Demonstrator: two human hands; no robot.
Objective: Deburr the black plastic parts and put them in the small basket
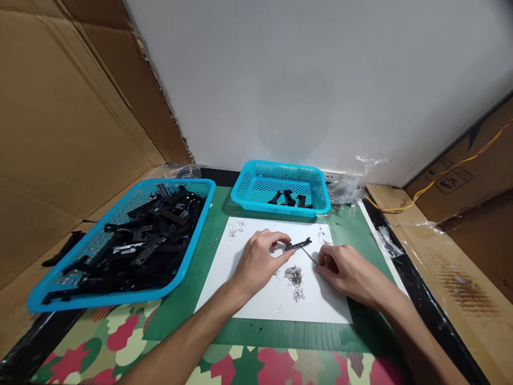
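My left hand (264, 258) pinches one end of a slim black plastic part (300, 244) between thumb and fingers, just above a white sheet (248, 299). From the right, my right hand (340, 267) grips a thin metal tool, perhaps tweezers (311, 257), whose tip meets the black part near its middle. I cannot make out whether anything sits at that tip. Below the part lies a small heap of tiny metal pieces (294, 275), with a few strays around it. More tiny pieces (235, 229) are scattered at the sheet's upper left corner.
On the left a large blue basket (190, 254) is piled with black plastic parts (160, 224). A smaller blue basket (280, 209) behind the sheet holds several. Clear plastic bags (347, 188) and a yellow cable (420, 198) lie at right. Cardboard (72, 107) walls the left side.
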